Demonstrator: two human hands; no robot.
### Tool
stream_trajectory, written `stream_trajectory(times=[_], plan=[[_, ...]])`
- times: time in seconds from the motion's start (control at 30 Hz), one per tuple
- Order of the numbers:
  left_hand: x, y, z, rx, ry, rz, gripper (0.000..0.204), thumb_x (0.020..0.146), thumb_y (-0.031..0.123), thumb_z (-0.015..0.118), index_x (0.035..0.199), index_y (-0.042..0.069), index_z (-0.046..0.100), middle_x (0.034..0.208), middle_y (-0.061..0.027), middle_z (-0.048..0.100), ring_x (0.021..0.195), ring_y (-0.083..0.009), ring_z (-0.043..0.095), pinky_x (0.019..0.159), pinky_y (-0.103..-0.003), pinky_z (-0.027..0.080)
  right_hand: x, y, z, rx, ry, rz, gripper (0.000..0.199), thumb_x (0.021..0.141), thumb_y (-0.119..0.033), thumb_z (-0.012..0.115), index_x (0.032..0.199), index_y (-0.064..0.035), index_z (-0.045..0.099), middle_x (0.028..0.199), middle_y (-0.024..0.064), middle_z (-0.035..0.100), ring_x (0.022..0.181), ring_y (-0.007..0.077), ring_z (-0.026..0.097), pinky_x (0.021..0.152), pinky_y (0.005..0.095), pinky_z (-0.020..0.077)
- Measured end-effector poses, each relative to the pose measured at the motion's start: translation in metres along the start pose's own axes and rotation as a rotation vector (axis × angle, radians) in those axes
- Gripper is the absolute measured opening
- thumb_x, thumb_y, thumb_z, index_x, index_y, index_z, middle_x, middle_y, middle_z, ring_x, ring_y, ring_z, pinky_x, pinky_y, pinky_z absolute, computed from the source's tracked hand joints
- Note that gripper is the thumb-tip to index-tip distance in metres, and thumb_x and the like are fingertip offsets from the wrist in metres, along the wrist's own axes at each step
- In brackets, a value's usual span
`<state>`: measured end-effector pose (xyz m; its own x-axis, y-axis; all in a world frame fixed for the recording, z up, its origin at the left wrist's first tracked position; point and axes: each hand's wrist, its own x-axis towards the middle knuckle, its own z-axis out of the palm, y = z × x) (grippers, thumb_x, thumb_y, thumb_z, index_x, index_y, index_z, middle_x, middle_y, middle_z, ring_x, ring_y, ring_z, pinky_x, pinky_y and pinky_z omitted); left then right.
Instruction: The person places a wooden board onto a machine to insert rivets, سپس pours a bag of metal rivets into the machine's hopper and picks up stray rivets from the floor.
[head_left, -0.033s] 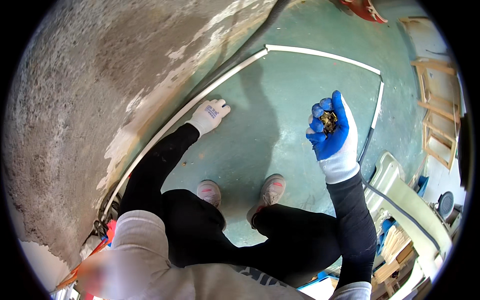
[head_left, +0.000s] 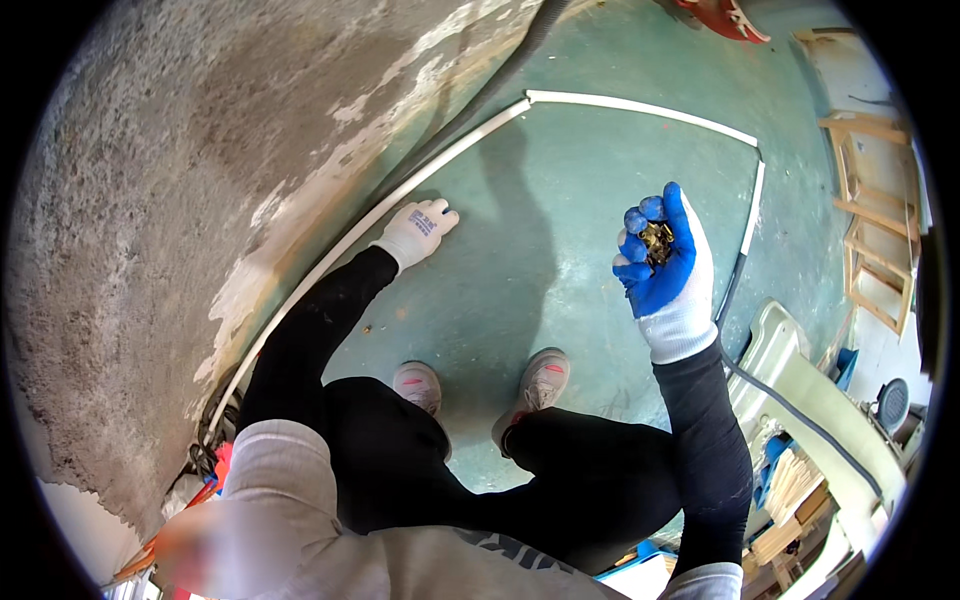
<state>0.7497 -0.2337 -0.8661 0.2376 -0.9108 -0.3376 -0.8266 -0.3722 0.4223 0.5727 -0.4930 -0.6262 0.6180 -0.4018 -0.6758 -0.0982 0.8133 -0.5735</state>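
My right hand (head_left: 672, 265), in a white glove with a blue coated palm, is turned palm up. Its fingers curl around a small heap of brass-coloured metal pieces (head_left: 656, 243), too small to tell their exact kind. My left hand (head_left: 418, 230), gloved the same way, is low over the green floor (head_left: 455, 300), back side up, beside the white strip along the wall. Its fingers are curled and pressed together, with the tips turned down and hidden, so anything in them does not show. A tiny brass-coloured bit (head_left: 367, 329) lies on the floor near my left forearm.
White trunking strips (head_left: 640, 104) form a bent line around the work spot. A dark corrugated hose (head_left: 505, 72) follows the rough wall (head_left: 200, 150) at left. To the right are a pale plastic chair (head_left: 830, 385), a dark cable (head_left: 800, 420) and a wooden frame (head_left: 870, 205).
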Motion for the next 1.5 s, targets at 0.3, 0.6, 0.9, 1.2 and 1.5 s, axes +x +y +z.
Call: stream_trajectory(times=[0.3,0.6,0.9,1.2,1.5], plan=[[0.036,0.142,-0.2,-0.604,0.499,0.252,0.021,0.083,0.008,0.075,0.1,0.0,0.066,0.096,-0.0126,0.064,0.088,-0.0234,0.065,0.08,-0.033,0.051,0.043,0.001,-0.034,0.183,0.047,-0.003,0.025,0.104,-0.039,0.057,0.1,-0.0148,0.064,0.086,0.0026,0.066,0.071,0.015,0.062,0.064,0.0307,0.0529],[0.076,0.277,-0.296,-0.254,0.328,0.36,0.042,0.079,0.009,0.08,0.117,0.0,0.064,0.108,-0.015,0.066,0.094,-0.0295,0.068,0.082,-0.036,0.054,0.036,-0.049,-0.021,0.599,-0.356,-0.126,0.038,0.105,-0.043,0.052,0.098,-0.0072,0.061,0.088,0.0092,0.067,0.08,0.0253,0.07,0.071,0.0395,0.0593],[0.143,0.37,-0.282,-0.118,0.155,0.754,0.037,0.081,0.021,0.079,0.112,0.004,0.068,0.111,-0.0134,0.07,0.103,-0.0334,0.068,0.091,-0.042,0.054,0.008,-0.084,-0.121,0.761,-0.158,-0.04,0.033,0.103,-0.045,0.055,0.092,-0.0146,0.062,0.085,0.0027,0.065,0.076,0.0164,0.064,0.07,0.0337,0.0533],[0.243,0.254,-0.269,-0.109,-0.011,0.258,0.029,0.088,0.02,0.071,0.11,0.002,0.068,0.102,-0.0171,0.068,0.096,-0.0346,0.068,0.085,-0.04,0.054,0.015,-0.117,-0.179,0.782,0.072,-0.142,0.044,0.099,-0.051,0.062,0.075,-0.0177,0.048,0.064,-0.0011,0.043,0.056,0.0159,0.046,0.048,0.0272,0.0308],[0.44,0.119,-0.203,0.081,0.08,-0.186,0.047,0.088,0.038,0.066,0.123,0.007,0.063,0.13,-0.0196,0.061,0.122,-0.0383,0.058,0.101,-0.046,0.048,0.029,-0.147,-0.249,0.734,0.324,-0.299,0.045,0.107,-0.046,0.05,0.075,-0.0148,0.052,0.066,-0.0009,0.047,0.052,0.0112,0.038,0.047,0.0261,0.0273]])
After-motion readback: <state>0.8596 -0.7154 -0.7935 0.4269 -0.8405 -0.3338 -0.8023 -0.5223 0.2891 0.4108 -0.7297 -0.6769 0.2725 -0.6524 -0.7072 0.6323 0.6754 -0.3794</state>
